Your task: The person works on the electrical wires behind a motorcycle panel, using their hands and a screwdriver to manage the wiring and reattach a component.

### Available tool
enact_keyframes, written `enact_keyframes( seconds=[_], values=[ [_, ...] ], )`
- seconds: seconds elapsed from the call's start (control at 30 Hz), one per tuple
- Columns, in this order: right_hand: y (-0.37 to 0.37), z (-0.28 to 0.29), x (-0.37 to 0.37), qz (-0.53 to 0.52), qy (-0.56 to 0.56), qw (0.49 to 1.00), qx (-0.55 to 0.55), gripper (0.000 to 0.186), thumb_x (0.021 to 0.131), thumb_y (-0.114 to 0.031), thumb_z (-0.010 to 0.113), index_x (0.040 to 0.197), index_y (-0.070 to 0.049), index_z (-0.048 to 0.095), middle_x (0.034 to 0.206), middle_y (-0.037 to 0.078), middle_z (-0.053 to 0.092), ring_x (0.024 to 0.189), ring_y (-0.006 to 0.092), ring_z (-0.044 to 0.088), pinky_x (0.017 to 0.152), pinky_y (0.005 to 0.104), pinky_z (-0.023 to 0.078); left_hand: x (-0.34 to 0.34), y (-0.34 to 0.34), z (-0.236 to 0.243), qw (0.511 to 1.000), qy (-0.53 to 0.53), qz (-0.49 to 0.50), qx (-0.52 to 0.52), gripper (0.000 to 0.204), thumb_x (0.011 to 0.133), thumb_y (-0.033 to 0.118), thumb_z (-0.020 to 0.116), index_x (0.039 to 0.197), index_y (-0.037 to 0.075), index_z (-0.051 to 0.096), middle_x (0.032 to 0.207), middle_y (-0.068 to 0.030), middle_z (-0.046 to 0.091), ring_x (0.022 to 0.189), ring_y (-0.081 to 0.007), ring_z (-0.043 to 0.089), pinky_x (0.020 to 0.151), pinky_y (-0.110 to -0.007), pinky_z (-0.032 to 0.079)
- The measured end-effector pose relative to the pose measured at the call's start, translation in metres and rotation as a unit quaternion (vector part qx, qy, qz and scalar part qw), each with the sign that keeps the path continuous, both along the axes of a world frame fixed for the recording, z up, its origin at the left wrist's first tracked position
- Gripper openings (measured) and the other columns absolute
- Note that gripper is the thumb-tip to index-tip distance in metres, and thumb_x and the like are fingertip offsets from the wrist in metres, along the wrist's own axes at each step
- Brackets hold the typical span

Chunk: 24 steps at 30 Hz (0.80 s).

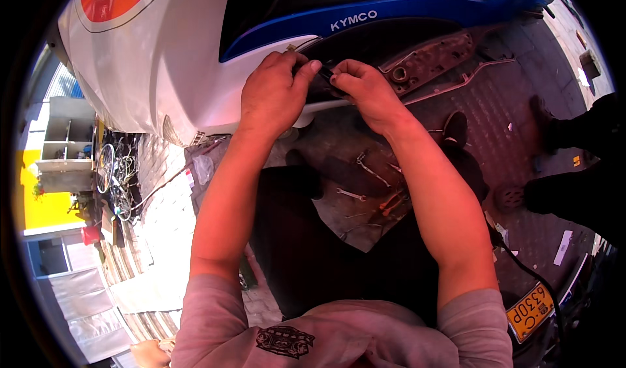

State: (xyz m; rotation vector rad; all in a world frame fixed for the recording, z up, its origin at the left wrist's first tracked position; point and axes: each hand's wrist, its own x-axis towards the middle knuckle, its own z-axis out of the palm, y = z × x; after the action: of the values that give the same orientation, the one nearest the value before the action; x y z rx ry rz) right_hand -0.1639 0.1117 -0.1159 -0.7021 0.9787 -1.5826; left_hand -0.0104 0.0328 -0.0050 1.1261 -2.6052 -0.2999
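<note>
My left hand (277, 93) and my right hand (368, 94) are raised close together in front of a white scooter body panel (189, 48). Between their fingertips is a small dark piece (325, 73), too small to name; the fingers of both hands are closed in a pinch on it. A thin wire end (292, 47) shows just above my left knuckles. Behind the hands, a blue trim strip (417, 14) runs along the scooter's side over a dark opening. To the right of my right hand lies a rusty metal frame part (433, 61).
Wrenches (352, 194) and orange-handled pliers (394, 204) lie on the ground between my knees. Another person's dark-clad legs (574, 189) stand at the right. A yellow number plate (531, 309) is at the lower right. Bicycles (107, 166) stand at the left.
</note>
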Motion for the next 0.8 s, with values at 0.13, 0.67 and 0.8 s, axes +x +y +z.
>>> enact_keyframes(
  seconds=[0.13,0.67,0.8],
  values=[
    [-0.007,-0.010,0.001,-0.051,0.013,0.998,0.017,0.010,0.093,-0.014,0.068,0.094,-0.005,0.069,0.087,0.000,0.066,0.083,0.0095,0.056,0.076,0.0274,0.044,0.001,-0.010,-0.007,0.998,0.054,0.020,-0.014,0.035,0.107,0.037,0.062,0.119,0.007,0.075,0.116,-0.0160,0.073,0.109,-0.0376,0.071,0.094,-0.047,0.056],
    [-0.026,-0.005,0.026,-0.081,0.253,0.959,0.101,0.024,0.083,-0.024,0.076,0.094,-0.002,0.074,0.088,0.015,0.075,0.087,0.0280,0.073,0.083,0.0390,0.056,-0.005,-0.033,-0.025,0.982,-0.093,0.038,-0.159,0.019,0.097,0.021,0.074,0.114,0.012,0.075,0.113,-0.0091,0.069,0.104,-0.0340,0.071,0.087,-0.043,0.057],
    [-0.035,0.002,0.032,-0.111,0.309,0.938,0.111,0.025,0.084,-0.024,0.075,0.096,-0.002,0.073,0.080,0.013,0.072,0.077,0.0247,0.071,0.076,0.0374,0.055,0.000,-0.033,-0.023,0.988,-0.059,0.042,-0.137,0.019,0.099,0.021,0.071,0.117,0.014,0.074,0.113,-0.0094,0.069,0.105,-0.0349,0.070,0.087,-0.044,0.056]
  ],
)
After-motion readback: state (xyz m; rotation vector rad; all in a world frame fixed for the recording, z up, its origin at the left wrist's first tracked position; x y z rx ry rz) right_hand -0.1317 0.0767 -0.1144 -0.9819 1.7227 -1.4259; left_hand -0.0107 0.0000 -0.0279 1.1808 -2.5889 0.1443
